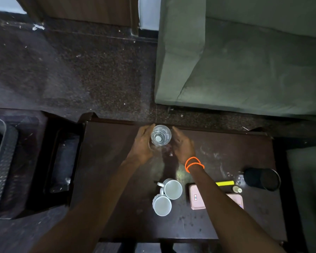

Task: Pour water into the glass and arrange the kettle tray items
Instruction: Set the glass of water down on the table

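Two white mugs (167,196) stood close to the near edge of the dark wooden desk (117,179), touching each other, mouths up. Just to their right a pink flat case (197,199) lay partly under the right forearm, with a yellow strip (224,183) behind it and a small bottle cap (237,189) beside that. Toward the right edge of the desk a black cylindrical container (262,179) lay tilted on its side. The desk top showed pale smears and scratches, and a faint reflection of light near the middle.

At the far edge of the desk, near its middle, stood the clear glass (161,134), upright, with water in it. The left hand (141,145) was at its left side, fingers together and curved along the wall of the glass. The right hand (182,146), with orange bands (193,164) on the wrist, was at the right side with fingers straight and together, just apart from the glass.

Left of the desk was a dark low stand (49,161), and a grey bin (0,152) at the picture edge. Beyond the desk lay a dark speckled floor (80,70) with white crumbs, then a green sofa (244,61) at the right and a brown wooden panel (84,10) farthest.
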